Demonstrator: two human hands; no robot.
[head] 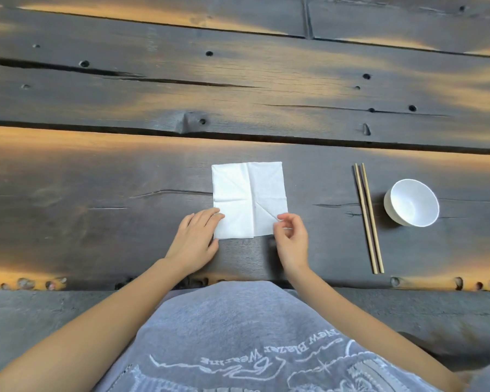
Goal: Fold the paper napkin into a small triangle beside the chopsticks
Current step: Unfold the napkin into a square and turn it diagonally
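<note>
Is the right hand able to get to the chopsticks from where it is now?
Probably yes. The right hand is at the napkin's near right corner, and the chopsticks lie farther to its right on the table. Only bare wood lies between them; the white bowl sits beyond the chopsticks.

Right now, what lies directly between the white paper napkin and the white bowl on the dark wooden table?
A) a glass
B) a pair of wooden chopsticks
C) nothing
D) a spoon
B: the pair of wooden chopsticks lies lengthwise on the dark wooden table, between the white paper napkin and the white bowl.
</note>
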